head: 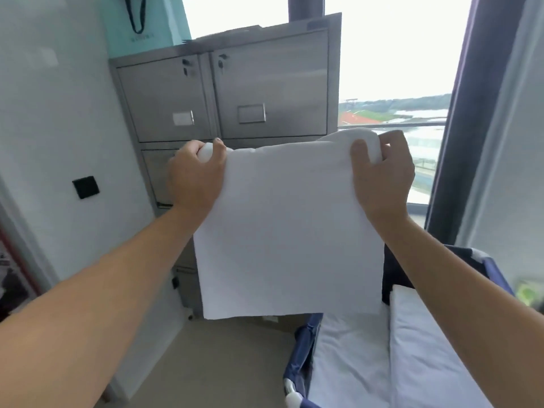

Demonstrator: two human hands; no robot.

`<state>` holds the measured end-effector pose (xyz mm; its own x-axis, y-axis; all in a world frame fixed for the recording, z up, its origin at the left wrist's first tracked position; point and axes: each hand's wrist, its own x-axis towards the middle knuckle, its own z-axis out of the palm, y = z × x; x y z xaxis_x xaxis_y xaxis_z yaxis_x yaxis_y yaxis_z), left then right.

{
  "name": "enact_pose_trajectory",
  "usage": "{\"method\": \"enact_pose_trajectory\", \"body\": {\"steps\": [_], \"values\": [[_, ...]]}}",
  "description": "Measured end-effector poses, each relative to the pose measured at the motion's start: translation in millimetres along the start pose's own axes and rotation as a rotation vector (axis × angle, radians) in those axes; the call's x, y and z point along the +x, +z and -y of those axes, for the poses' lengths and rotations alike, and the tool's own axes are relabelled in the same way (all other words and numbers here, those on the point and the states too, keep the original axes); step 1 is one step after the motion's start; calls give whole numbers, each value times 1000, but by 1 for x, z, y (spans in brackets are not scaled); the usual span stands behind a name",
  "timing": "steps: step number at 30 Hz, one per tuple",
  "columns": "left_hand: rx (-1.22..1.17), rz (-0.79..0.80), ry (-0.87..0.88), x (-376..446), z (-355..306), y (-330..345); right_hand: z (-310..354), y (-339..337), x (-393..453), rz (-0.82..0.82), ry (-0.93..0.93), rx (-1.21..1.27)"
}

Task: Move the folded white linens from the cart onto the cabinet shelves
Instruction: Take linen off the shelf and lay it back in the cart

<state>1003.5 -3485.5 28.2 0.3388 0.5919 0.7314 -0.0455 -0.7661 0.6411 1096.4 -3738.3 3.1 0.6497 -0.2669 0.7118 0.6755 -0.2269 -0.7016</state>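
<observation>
A white linen (288, 231) hangs flat in front of me, held up by its top edge. My left hand (195, 175) is shut on its upper left corner and my right hand (382, 175) is shut on its upper right corner. Behind it stands the steel cabinet (265, 83) with both upper doors closed; the linen hides most of the lower part. At the bottom right, the blue fabric cart (300, 348) holds more folded white linens (412, 348).
A white wall with a black switch plate (85, 187) runs along the left. A teal bag (147, 22) sits on top of the cabinet. A large window (397, 69) and a dark curtain (459, 128) are on the right. Beige floor (223, 363) lies below.
</observation>
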Motion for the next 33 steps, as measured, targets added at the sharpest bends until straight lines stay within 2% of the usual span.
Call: {"method": "enact_pose_trajectory", "body": {"steps": [5,15,23,33], "values": [[-78,67,-10,-25,-28,65,-43,-46,26,-31,25,-61],[-32,171,-71,-96,-58,180,-153,-106,56,-51,139,-79],[6,319,-112,-133,-40,247,-234,-119,44,-32,191,-142],[-49,471,-172,-159,17,358,-321,-103,40,-63,272,-253]]}}
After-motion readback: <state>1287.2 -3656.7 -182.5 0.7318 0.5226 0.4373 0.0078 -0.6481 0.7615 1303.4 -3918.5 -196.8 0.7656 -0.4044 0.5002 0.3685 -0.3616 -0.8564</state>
